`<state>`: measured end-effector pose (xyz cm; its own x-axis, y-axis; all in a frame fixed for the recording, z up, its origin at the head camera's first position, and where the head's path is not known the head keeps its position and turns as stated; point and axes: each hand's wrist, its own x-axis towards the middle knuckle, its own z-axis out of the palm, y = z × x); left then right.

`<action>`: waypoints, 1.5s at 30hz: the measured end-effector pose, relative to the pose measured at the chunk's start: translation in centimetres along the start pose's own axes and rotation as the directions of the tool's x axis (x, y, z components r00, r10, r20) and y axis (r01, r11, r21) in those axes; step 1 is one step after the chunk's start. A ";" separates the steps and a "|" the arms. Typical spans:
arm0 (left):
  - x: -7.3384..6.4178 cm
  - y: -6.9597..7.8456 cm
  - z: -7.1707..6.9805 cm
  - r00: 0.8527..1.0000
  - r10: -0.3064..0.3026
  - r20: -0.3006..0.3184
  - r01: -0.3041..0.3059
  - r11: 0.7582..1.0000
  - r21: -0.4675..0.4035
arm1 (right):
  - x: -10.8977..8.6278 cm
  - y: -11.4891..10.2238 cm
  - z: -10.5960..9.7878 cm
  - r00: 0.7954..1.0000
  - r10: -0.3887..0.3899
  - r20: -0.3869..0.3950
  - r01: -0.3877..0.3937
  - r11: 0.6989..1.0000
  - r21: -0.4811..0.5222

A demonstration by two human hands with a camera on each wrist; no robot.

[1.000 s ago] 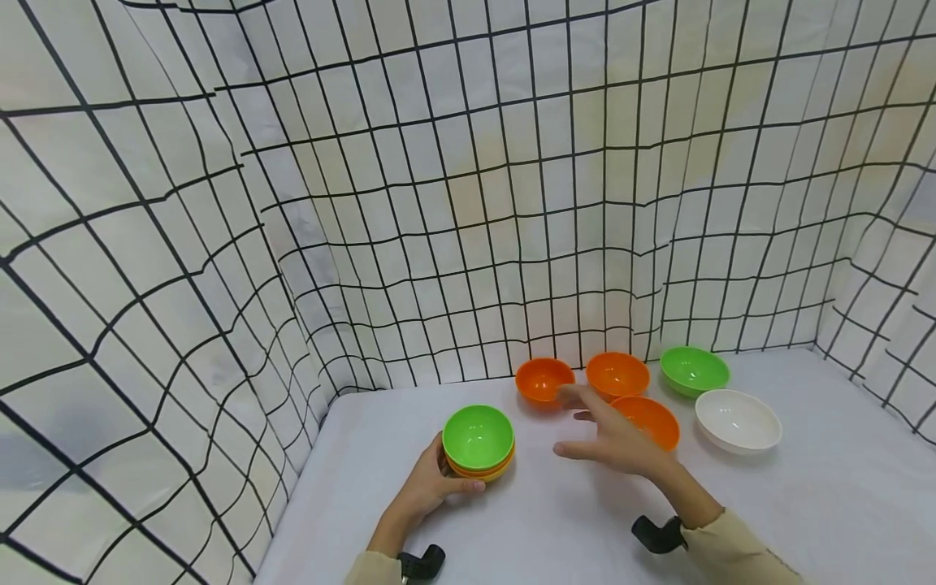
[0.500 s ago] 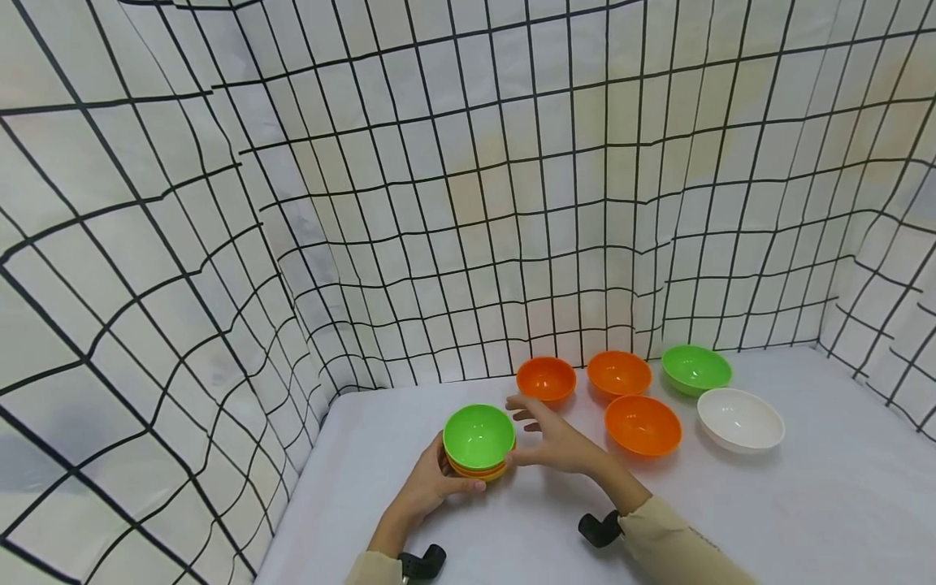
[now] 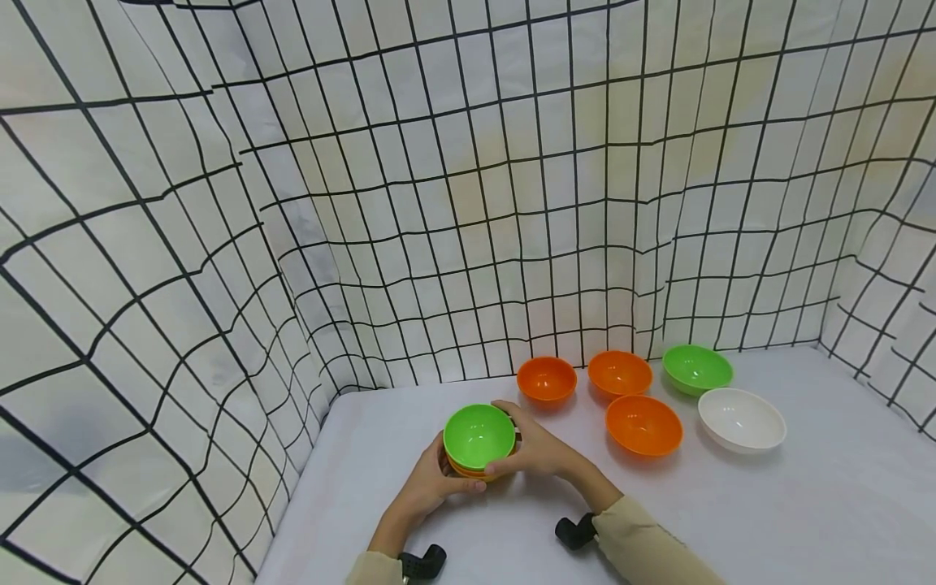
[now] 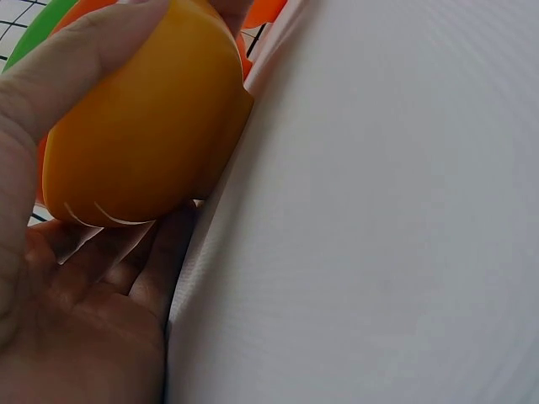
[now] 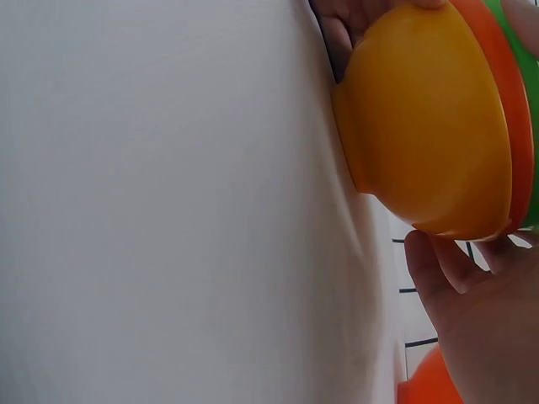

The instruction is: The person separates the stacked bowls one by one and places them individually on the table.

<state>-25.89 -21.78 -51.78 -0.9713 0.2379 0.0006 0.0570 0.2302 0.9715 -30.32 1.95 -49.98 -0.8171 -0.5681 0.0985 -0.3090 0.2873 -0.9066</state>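
A stack of bowls stands on the white-covered table, with a green bowl (image 3: 478, 437) on top. Beneath it an orange bowl (image 5: 520, 126) shows as a band, and a yellow-orange bowl (image 4: 152, 118) forms the bottom. My left hand (image 3: 431, 485) holds the stack from the left, thumb across the front of the lowest bowl and fingers round its far side. From the right, my right hand (image 3: 537, 451) grips the upper part, its thumb at the green bowl's near side and its fingers behind. The right fingertips are partly hidden by the bowls.
Behind and to the right stand single bowls: a small orange bowl (image 3: 547, 380), another orange bowl (image 3: 619, 375), a nearer orange bowl (image 3: 643, 426), a green bowl (image 3: 697, 370) and a white bowl (image 3: 742, 421). A black-gridded white curtain (image 3: 468, 203) borders the table (image 3: 826, 487).
My right hand has come leftward from beside the orange bowls to the stack and now touches the green bowl. The left hand and the stack have stayed in place.
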 end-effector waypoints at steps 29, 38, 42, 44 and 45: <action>-0.1 0.3 -0.1 1.000 -0.003 0.006 0.003 1.000 0.014 | 0.5 -0.1 0.7 0.994 -0.100 -0.036 0.100 0.995 0.008; -0.1 0.0 -0.1 1.000 0.002 0.005 -0.002 1.000 0.003 | 0.5 -0.1 0.7 0.992 -0.111 -0.052 0.111 0.994 -0.010; -0.1 -0.1 -0.1 1.000 0.004 0.002 -0.004 1.000 0.003 | 0.5 -0.1 0.7 0.991 -0.119 -0.054 0.118 0.993 -0.015; 0.0 0.0 -0.1 1.000 0.006 0.002 -0.006 1.000 0.004 | 0.4 -0.2 0.7 0.991 -0.119 -0.057 0.118 0.993 -0.018; -0.1 0.0 -0.1 1.000 0.007 0.002 -0.007 1.000 0.005 | 0.4 -0.3 0.7 0.991 -0.118 -0.057 0.117 0.993 -0.019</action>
<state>-25.85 -21.86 -51.78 -0.9703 0.2417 0.0064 0.0645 0.2335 0.9702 -30.26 1.11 -49.93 -0.8012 -0.5533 0.2280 -0.4116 0.2330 -0.8811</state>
